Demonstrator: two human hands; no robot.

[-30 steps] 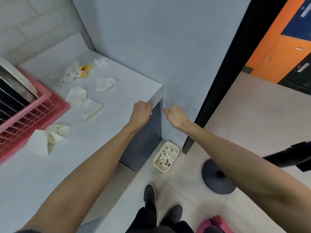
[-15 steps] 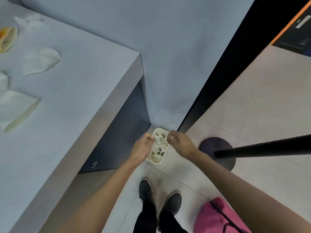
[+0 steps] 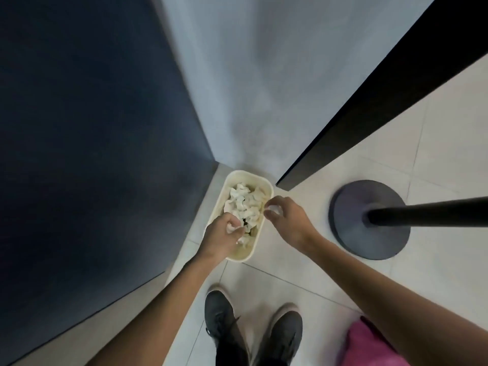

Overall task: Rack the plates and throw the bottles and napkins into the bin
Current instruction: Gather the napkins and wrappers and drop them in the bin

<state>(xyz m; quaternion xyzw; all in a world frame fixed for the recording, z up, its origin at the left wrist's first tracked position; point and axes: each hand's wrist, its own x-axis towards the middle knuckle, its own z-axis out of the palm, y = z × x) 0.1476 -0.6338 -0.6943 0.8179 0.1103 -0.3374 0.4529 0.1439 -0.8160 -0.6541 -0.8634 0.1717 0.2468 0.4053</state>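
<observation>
Head view. Both hands have come down from table-edge height a second ago to just above the bin (image 3: 250, 174), which stands on the floor in the corner between the dark cabinet panel (image 3: 92, 128) and the wall. The camera has tilted down with them, so the table top, the napkins lying loose on it and the red rack are no longer in view.

The left hand (image 3: 224, 235) is over the near half of the bin. Its fingers are curled round a small napkin wad (image 3: 231, 228). The right hand (image 3: 287, 220) is at the bin's right rim. Its thumb and fingertips pinch a second napkin wad (image 3: 273, 208). Neither wad has been let go.

The bin already holds a heap of discarded napkins (image 3: 245, 204) that reaches close to the rim. No bottle can be made out in the heap.

Beside the bin stand a round stand base (image 3: 369, 241) with its pole (image 3: 427, 215). The person's shoes (image 3: 221, 313) are just short of the bin.

Assessment: the carry is complete, and only the release remains for this load. The right wad sits over the rim itself, so it may drop outside unless it is moved inward first. The napkins seen on the table a second ago call for further trips. The state of the plates cannot be judged here.
</observation>
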